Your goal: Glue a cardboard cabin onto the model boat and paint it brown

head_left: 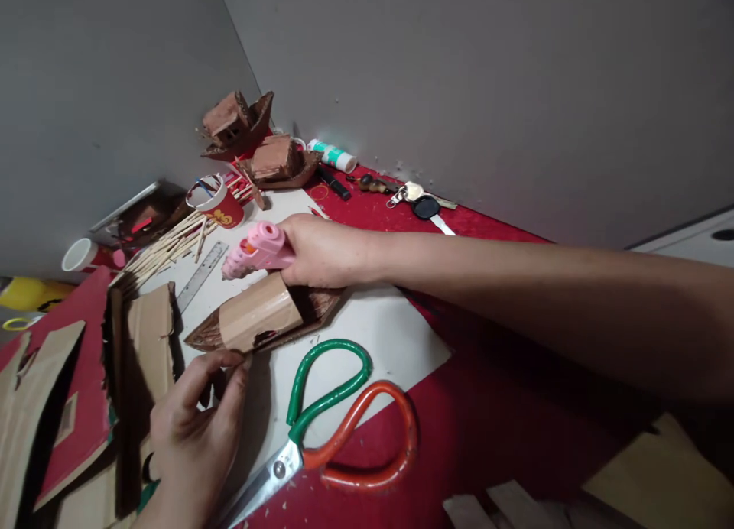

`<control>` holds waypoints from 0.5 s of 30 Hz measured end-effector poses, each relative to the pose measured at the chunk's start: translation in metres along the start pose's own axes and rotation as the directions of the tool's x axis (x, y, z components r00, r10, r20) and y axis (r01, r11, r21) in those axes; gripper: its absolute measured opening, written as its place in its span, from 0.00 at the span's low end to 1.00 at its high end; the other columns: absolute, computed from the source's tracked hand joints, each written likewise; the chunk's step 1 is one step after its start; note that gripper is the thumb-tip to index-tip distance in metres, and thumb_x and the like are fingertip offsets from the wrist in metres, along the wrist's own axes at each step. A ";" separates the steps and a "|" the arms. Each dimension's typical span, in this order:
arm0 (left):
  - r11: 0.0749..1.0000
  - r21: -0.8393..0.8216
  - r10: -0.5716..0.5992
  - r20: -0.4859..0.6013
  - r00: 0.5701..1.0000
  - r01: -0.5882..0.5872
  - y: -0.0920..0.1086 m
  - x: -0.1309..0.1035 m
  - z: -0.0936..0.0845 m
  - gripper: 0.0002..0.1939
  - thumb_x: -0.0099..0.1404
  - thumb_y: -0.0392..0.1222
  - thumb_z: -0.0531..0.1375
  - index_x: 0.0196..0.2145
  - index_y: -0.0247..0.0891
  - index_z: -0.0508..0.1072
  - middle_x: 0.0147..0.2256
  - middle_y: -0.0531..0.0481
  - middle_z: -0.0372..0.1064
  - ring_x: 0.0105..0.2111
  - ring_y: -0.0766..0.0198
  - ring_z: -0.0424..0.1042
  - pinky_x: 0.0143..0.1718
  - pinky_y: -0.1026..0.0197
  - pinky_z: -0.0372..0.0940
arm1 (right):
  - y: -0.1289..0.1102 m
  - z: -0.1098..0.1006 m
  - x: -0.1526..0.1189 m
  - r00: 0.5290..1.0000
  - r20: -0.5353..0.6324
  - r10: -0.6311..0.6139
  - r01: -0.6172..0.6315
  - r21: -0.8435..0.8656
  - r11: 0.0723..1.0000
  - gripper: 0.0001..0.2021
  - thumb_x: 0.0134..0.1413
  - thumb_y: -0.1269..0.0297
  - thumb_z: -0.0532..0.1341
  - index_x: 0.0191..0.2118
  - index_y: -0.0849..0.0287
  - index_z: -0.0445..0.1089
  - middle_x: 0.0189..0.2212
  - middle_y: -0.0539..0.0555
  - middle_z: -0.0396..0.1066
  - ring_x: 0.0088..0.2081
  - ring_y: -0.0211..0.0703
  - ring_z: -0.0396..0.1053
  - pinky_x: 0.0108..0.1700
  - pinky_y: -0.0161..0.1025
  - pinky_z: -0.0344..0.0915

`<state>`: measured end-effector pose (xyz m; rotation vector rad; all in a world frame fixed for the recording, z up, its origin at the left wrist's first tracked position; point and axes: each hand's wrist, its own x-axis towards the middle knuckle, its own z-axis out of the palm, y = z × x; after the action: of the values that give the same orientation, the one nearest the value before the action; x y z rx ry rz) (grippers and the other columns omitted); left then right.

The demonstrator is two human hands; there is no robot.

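My right hand is closed around a pink hot glue gun, above the far side of a small brown model boat. A curved tan cardboard cover arches over the middle of the boat. My left hand is beside the boat's near edge, thumb and forefinger pinched together just below the cover. Whatever lies between those fingertips is too small to make out. Large scissors with one green and one orange handle lie close by, to the right of my left hand.
Two finished-looking model boats stand at the back. Thin wooden sticks, a paper cup and a ruler lie left of centre. Cardboard pieces crowd the left side. Keys sit near the wall.
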<state>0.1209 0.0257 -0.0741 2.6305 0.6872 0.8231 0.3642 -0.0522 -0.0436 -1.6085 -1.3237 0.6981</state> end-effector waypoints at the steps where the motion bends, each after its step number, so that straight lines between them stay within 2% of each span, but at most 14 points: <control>1: 1.000 -0.001 0.014 0.006 1.000 -0.014 0.000 0.000 0.001 0.07 0.59 0.34 0.64 0.35 0.42 0.73 0.27 0.60 0.69 0.21 0.73 0.62 0.24 0.69 0.58 | 0.000 0.000 0.000 1.000 0.007 0.003 -0.003 -0.013 1.000 0.16 0.41 0.80 0.65 0.39 0.62 0.76 0.36 0.51 0.78 0.41 0.45 0.73 0.47 0.32 0.65; 6: 0.999 -0.028 0.037 0.100 0.994 -0.035 0.005 0.003 0.001 0.07 0.61 0.32 0.62 0.35 0.42 0.69 0.27 0.60 0.68 0.21 0.75 0.61 0.24 0.72 0.58 | 0.001 0.002 0.001 1.000 0.007 0.028 -0.027 -0.093 0.995 0.14 0.44 0.77 0.67 0.39 0.61 0.77 0.36 0.51 0.78 0.42 0.47 0.74 0.48 0.35 0.66; 10: 0.998 -0.060 -0.004 0.147 0.989 0.013 0.002 0.002 0.001 0.05 0.63 0.34 0.61 0.34 0.42 0.68 0.27 0.59 0.67 0.22 0.73 0.62 0.25 0.71 0.58 | 0.003 0.006 0.000 0.999 -0.015 0.034 -0.035 -0.139 0.990 0.13 0.44 0.77 0.69 0.39 0.60 0.77 0.38 0.53 0.79 0.44 0.49 0.74 0.49 0.35 0.66; 15: 0.982 -0.146 -0.084 0.244 0.966 0.122 -0.004 -0.003 0.003 0.04 0.64 0.39 0.60 0.33 0.41 0.65 0.27 0.58 0.64 0.22 0.71 0.62 0.23 0.69 0.57 | 0.005 0.008 -0.001 1.000 0.011 0.015 -0.014 -0.086 0.996 0.17 0.45 0.78 0.68 0.42 0.55 0.78 0.41 0.49 0.79 0.47 0.49 0.73 0.51 0.36 0.66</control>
<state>0.1193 0.0270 -0.0797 2.4706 0.6575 0.5011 0.3593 -0.0508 -0.0518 -1.6861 -1.3679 0.6690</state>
